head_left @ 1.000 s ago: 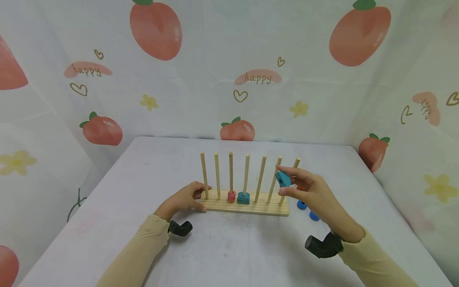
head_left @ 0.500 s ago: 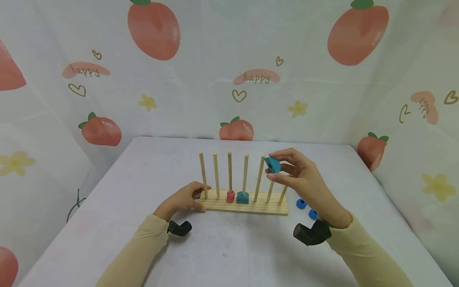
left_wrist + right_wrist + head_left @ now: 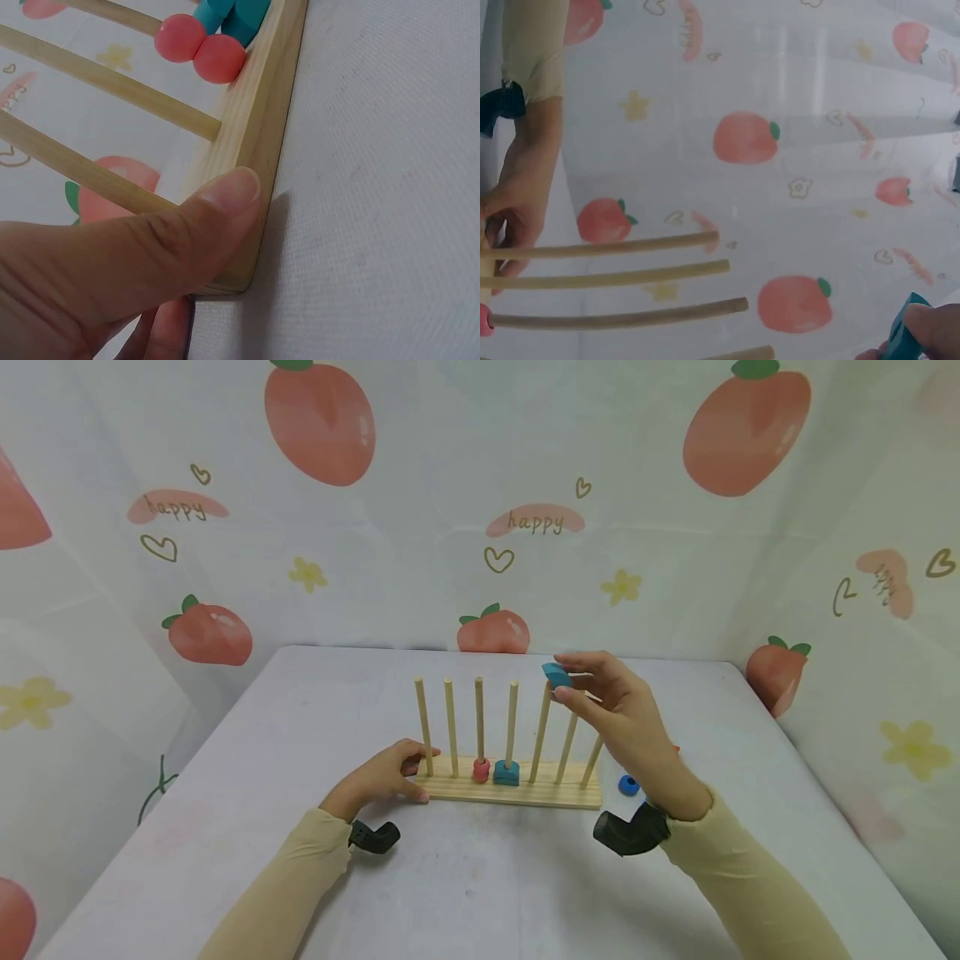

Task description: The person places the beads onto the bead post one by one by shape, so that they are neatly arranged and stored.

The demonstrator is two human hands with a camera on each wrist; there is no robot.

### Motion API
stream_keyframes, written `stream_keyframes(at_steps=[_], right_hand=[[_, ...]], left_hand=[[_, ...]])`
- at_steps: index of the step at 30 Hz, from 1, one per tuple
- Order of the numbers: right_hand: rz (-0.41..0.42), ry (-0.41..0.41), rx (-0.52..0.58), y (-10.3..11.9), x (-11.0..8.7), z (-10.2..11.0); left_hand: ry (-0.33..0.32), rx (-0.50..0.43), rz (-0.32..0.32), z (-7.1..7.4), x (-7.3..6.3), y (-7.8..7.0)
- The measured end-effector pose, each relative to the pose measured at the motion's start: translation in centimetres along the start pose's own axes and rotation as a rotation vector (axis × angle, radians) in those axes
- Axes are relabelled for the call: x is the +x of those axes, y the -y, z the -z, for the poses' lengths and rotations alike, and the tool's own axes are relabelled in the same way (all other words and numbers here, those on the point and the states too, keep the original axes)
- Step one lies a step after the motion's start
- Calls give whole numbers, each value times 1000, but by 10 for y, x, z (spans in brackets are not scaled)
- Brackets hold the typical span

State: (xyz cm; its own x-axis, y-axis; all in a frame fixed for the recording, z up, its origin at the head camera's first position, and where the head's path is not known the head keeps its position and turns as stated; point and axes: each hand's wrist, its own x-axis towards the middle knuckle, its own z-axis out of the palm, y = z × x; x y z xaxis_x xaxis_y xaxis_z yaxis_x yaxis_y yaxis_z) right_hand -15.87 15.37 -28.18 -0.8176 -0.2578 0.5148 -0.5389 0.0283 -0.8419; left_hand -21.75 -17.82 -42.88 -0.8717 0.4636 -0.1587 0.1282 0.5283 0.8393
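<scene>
A wooden peg board with several upright pegs stands on the table. My left hand grips its left end, the thumb on the front edge in the left wrist view and fingers behind. Pink round beads sit low on the third peg from the left. At the foot of the fourth peg are teal blocks. My right hand pinches a teal bead with a flat side and a curved side between thumb and fingers. It overlaps the top of the fifth peg in the head view.
Right of the board a blue bead lies on the white table. A bit of an orange piece shows behind the right wrist. A fruit-print curtain hangs at the back and sides.
My right hand has moved left and up with the teal bead, from near the right-end pegs to the top of the fifth peg. The left hand keeps its grip on the board.
</scene>
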Motion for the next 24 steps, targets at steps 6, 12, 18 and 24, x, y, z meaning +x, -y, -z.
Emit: stream_keyframes(at_steps=[6,12,18,24], right_hand=[[135,-120,-145,-7,11,-13],[365,-118,-221,-27,21,-25],[535,-144,-435,-45,22,-34],[546,-150,-455,-57,21,-42]], left_hand=[[3,1,-10,0,0,0],[25,-27,-44,0,0,0],[27,-36,-48,0,0,-1],[25,-47,-36,0,0,-2]])
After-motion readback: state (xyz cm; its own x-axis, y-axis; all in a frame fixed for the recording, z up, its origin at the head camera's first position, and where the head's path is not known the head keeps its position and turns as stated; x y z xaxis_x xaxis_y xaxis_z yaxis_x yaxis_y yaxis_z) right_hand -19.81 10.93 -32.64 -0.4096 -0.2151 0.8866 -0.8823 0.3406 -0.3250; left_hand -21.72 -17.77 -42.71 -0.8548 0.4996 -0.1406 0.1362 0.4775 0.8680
